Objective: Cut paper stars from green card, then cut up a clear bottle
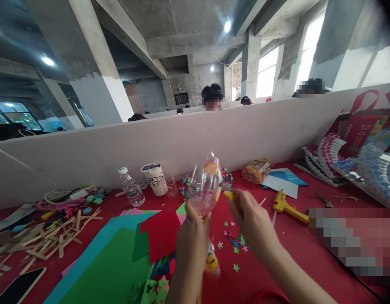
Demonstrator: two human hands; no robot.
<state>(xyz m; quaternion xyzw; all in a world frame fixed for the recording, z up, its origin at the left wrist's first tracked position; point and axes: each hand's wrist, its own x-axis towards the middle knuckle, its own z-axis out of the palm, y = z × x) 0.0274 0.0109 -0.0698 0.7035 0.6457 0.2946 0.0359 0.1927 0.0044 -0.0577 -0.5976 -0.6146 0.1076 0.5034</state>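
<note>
Clear plastic bottle (pixel 205 188), cut or crumpled and blurred, is held up in the air over the red table (pixel 286 257), in front of the white partition wall (pixel 150 143). Left hand (pixel 192 236) is closed around its lower part and grips it from below. Something orange shows at the top of the bottle, but I cannot tell what it is. Right hand (pixel 250 219) is just beside the bottle on its right side, with the fingers pinched on a small yellow piece (pixel 228 195) that touches or nearly touches the bottle; the blur does not let me say which.

Under the hands lie sheets of coloured paper (pixel 118 253) in green, red and blue, and small paper stars (pixel 235 249) are scattered on the table. A yellow glue gun (pixel 288 207) lies to the right of the right hand, near some white and blue paper sheets (pixel 283 181). Behind the bottle, by the wall, stand a small water bottle (pixel 131 188) and a paper cup (pixel 154 179), close to each other. A packet of bread (pixel 256 170) lies further right. Wooden sticks (pixel 42 242) are piled at the left, and a dark phone (pixel 19 287) lies at the left corner. Heads of other people show above the wall.
</note>
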